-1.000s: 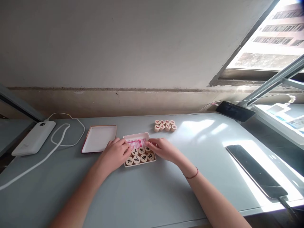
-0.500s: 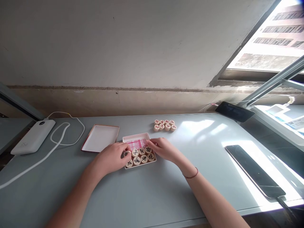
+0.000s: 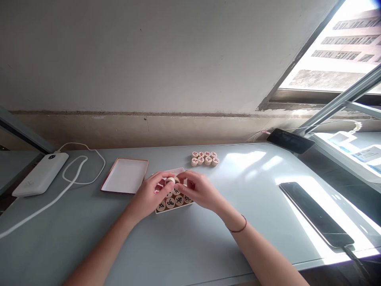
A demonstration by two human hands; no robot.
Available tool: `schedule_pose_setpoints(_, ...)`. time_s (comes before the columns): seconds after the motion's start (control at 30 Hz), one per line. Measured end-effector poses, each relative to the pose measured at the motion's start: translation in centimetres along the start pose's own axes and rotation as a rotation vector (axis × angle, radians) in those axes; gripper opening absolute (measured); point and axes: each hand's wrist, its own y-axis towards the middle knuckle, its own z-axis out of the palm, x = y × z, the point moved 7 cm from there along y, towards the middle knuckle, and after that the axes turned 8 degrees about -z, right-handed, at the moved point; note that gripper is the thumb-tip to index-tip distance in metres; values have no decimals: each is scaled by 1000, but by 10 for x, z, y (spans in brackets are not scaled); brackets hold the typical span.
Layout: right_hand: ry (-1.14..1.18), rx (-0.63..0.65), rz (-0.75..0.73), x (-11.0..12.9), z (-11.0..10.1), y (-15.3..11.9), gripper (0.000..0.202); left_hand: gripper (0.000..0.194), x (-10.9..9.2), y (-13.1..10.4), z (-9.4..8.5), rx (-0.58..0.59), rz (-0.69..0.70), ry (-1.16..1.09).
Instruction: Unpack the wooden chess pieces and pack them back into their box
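While left hand (image 3: 152, 194) and right hand (image 3: 204, 191) clamp fingers on round pieces (image 3: 170, 180) (left one tilted), above slightly skewed box (image 3: 175, 208)

Two hands (image 3: 150, 194), one box (image 3: 175, 170), one lid (image 3: 125, 174)

From here I can read a black 馬 just below the left fingers (image 3: 166, 190), on a pale, round, wood-coloured disc (image 3: 170, 203) in the shallow white rectangular box (image 3: 177, 171). Its right neighbour (image 3: 179, 200), below the right fingers (image 3: 187, 191), seems to say 車. Beyond the fingertips, eight pale round pieces (image 3: 201, 160) bear red Chinese characters too small for me to make out. Well left of the fingers, the white slab-shaped power bank (image 3: 44, 172) has faint grey lettering, illegible.
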Motion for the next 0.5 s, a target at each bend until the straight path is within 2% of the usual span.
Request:
schedule_pose_setpoints(0.1, -23, -14, 43, -9, -10, 1, 32, 37, 12, 2, 11, -19, -99, -204)
schedule_pose_setpoints(0.2, -80, -54, 166, -34, -31, -1, 37, 40, 24, 5, 9, -96, -159, -311)
schedule_pose_setpoints(0.3, -161, -90, 307, -61, -45, -5, 36, 39, 25, 7, 4, -139, -146, -325)
schedule_pose_setpoints(0.37, -273, -94, 386, -74, -49, -7, 34, 38, 25, 7, 5, -117, -158, -312)
schedule_pose_setpoints(0.43, -398, -93, 449, -80, -52, -8, 33, 38, 23, 7, 9, -90, -161, -289)
schedule_pose_setpoints(0.5, -458, -129, 457, -76, -54, -8, 35, 37, 20, 6, 11, -87, -131, -243)
